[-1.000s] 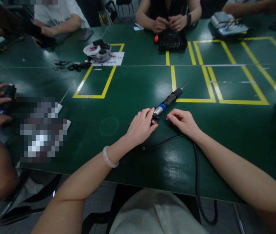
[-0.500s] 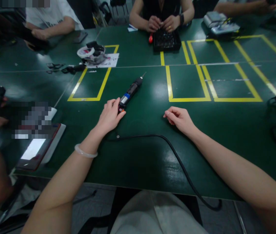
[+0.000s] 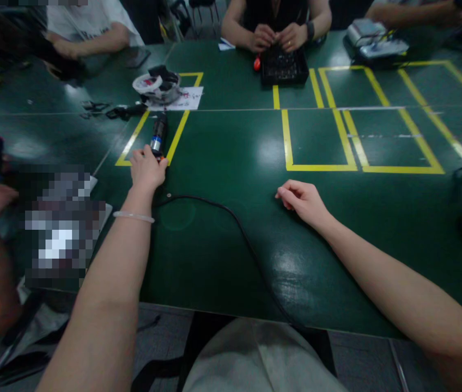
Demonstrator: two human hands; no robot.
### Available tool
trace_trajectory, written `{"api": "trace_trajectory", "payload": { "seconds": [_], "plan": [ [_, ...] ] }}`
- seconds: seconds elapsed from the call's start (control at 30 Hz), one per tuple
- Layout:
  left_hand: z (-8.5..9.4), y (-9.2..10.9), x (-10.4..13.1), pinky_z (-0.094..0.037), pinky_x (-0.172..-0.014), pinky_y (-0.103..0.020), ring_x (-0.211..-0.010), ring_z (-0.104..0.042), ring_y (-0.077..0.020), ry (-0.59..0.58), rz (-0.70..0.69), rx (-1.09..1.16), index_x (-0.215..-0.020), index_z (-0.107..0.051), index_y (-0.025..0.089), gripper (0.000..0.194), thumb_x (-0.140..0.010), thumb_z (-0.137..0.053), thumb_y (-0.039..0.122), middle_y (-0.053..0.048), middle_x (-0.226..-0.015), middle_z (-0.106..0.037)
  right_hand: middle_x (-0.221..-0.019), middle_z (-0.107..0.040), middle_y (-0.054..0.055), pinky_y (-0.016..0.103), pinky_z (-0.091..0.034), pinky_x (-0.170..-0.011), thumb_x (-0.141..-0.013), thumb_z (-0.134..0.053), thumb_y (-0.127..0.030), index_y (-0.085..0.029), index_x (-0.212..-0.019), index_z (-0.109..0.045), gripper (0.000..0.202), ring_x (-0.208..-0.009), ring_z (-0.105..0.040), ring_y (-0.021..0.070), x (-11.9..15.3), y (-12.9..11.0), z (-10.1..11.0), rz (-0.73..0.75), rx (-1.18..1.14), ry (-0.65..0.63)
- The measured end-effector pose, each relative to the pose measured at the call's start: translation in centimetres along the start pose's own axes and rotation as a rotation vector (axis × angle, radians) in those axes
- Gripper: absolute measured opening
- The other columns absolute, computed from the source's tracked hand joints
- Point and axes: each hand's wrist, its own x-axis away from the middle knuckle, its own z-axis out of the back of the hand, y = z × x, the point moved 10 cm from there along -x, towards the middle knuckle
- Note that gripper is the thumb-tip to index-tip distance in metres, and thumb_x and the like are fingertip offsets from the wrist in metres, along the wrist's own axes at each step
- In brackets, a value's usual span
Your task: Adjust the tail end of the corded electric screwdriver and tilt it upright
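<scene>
**Head view showed the left hand (image 3: 145,170) wrapped round the rear of a power screwdriver (image 3: 158,133)**

From my remote seat I saw the left fingers curled over the tool's back end on one side, with the thumb along the other, so the hand was clamped on it. The palm hid the rearmost part from me. The right hand (image 3: 299,198) sat well apart, its fingers loosely bent inward and the thumb tip against the index finger.

The screwdriver projected forward from the left fingertips, its nose pointing away from the wearer, within the left outline of yellow tape (image 3: 179,136). I could not tell whether its barrel touched the table (image 3: 231,141). Just ahead of the nose lay a sheet of white paper (image 3: 192,100) with handwriting, partly under a white ring-shaped roll (image 3: 148,83).

The tool was a slim cylinder, dark at the front, with a blue band and a shiny metallic collar near the hand. A smooth black cord (image 3: 235,215) curved from beside the left wrist to the table's near edge. That wrist wore a pale, glossy bangle (image 3: 133,217). The table top was dark green and softly reflective.
</scene>
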Motion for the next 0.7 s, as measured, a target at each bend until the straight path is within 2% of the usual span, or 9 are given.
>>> {"api": "trace_trajectory", "payload": {
  "seconds": [0.1, 0.3, 0.43, 0.53, 0.7],
  "plan": [
    [0.3, 0.4, 0.2, -0.028, -0.108, -0.05, -0.137, -0.036, -0.0378, -0.026, 0.02, -0.023, -0.155, -0.029, 0.007, 0.078, -0.095, -0.044, 0.055, -0.019, -0.146, -0.04, -0.053, -0.053, -0.003, 0.025, -0.036, -0.049, -0.089, -0.063, -0.052, -0.017, -0.074, -0.065, 0.038, -0.048, -0.048, 0.0108, 0.0, 0.0, -0.1, 0.002, 0.0, -0.009],
    [0.6, 2.0, 1.5, -0.029, -0.11, -0.051, -0.133, -0.037, -0.0355, -0.048, 0.012, -0.265, -0.159, -0.012, 0.003, 0.068, -0.105, -0.032, 0.04, -0.022, -0.152, -0.034, -0.055, -0.053, -0.002, 0.025, -0.036, -0.051, -0.091, -0.062, -0.047, -0.017, -0.075, -0.065, 0.034, -0.049, -0.048, 0.011, 0.1, 0.0, -0.3, 0.01, 0.013, -0.024],
    [0.6, 1.6, 1.1, -0.033, -0.109, -0.049, -0.129, -0.041, -0.0333, -0.029, 0.024, -0.29, -0.157, -0.017, 0.003, 0.073, -0.105, -0.038, 0.048, -0.02, -0.148, -0.041, -0.055, -0.054, -0.002, 0.025, -0.036, -0.052, -0.091, -0.061, -0.043, -0.017, -0.075, -0.066, 0.031, -0.05, -0.049, 0.0111, 0.1, -0.2, -0.4, 0.017, 0.044, -0.031],
    [0.6, 1.0, 0.6, -0.035, -0.107, -0.048, -0.129, -0.045, -0.0338, -0.002, 0.011, -0.227, -0.153, -0.028, 0.004, 0.073, -0.103, -0.044, 0.054, -0.019, -0.141, -0.046, -0.055, -0.054, -0.002, 0.025, -0.036, -0.052, -0.091, -0.06, -0.042, -0.016, -0.075, -0.066, 0.03, -0.05, -0.049, 0.011, 0.2, -0.5, -0.4, 0.025, 0.064, -0.038],
    [1.0, 0.6, 0.6, -0.04, -0.101, -0.052, -0.126, -0.051, -0.0391, 0.041, 0.039, -0.23, -0.142, -0.045, 0.007, 0.056, -0.1, -0.041, 0.044, -0.025, -0.136, -0.052, -0.054, -0.053, -0.002, 0.025, -0.036, -0.052, -0.091, -0.06, -0.041, -0.016, -0.075, -0.066, 0.03, -0.049, -0.048, 0.0109, 0.1, -0.6, -0.4, 0.027, 0.073, -0.038]
  ]
}}
